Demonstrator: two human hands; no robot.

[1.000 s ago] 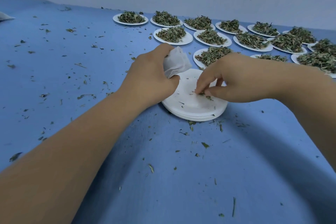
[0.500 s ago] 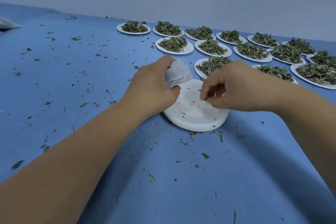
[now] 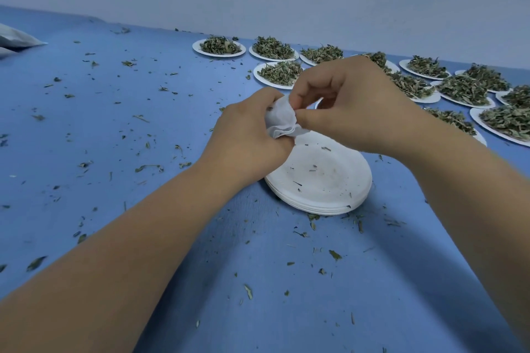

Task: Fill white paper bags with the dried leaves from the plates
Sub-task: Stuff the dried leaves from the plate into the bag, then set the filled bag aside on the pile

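White paper, crumpled, is all that shows of the bag [image 3: 282, 120]: it sits above the far left rim of the stack [image 3: 324, 180] of emptied plates, clear of the table [image 3: 114, 123]. The left hand [image 3: 246, 137] wraps round its body from below, fingers curled on it. The right hand [image 3: 352, 106] pinches its top edge between thumb and forefinger, probably to work the mouth. Whether any leaves are inside cannot be seen. The paper looks thin, so a hard tug by the two hands could tear it, and a tilt with the mouth loose would likely drop leaves onto the table, where scraps [image 3: 149, 167] already lie thick. Counted: one bag, two hands, one stack of perhaps four or five plates, and twelve heaped plates [image 3: 219, 47] in view behind, with more possibly hidden by the right hand.
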